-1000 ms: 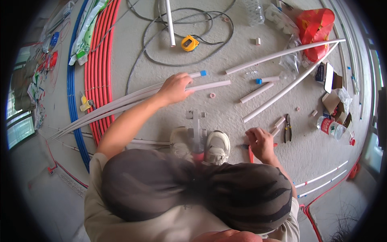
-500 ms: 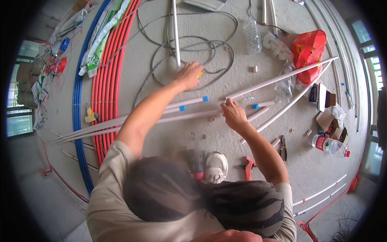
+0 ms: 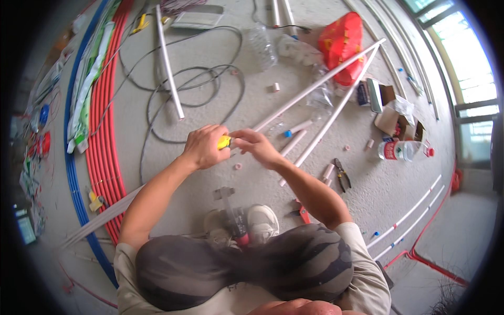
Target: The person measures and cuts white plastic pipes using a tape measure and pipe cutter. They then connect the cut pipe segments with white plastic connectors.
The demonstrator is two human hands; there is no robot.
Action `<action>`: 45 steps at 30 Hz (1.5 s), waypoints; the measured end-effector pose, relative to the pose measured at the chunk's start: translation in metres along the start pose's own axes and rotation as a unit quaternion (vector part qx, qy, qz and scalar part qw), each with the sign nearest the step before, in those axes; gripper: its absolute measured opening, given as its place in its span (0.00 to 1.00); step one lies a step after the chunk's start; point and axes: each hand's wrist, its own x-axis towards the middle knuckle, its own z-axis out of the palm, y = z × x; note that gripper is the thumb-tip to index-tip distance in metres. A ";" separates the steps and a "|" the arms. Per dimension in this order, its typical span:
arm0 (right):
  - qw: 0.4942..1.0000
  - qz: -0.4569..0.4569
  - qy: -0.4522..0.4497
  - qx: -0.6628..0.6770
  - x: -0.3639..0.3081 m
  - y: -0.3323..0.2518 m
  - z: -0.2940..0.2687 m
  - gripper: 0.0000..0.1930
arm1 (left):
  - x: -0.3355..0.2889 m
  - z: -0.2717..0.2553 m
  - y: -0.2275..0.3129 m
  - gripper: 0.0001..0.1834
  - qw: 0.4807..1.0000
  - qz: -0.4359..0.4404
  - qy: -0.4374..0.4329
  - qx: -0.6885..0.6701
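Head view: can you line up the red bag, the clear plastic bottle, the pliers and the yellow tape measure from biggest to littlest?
1. Red bag
2. Clear plastic bottle
3. Pliers
Not ranked: yellow tape measure; the left hand hides part of it, nearer the camera.

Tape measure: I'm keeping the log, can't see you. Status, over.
Left hand gripping yellow tape measure. Right hand at its right end, grip unclear. White pipe and grey cable lie beyond the hands.
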 end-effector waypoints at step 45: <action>0.925 -0.120 0.203 0.298 0.005 -0.023 -0.073 0.16 | -0.139 -0.075 -0.127 0.14 0.905 -0.323 -0.168 -0.218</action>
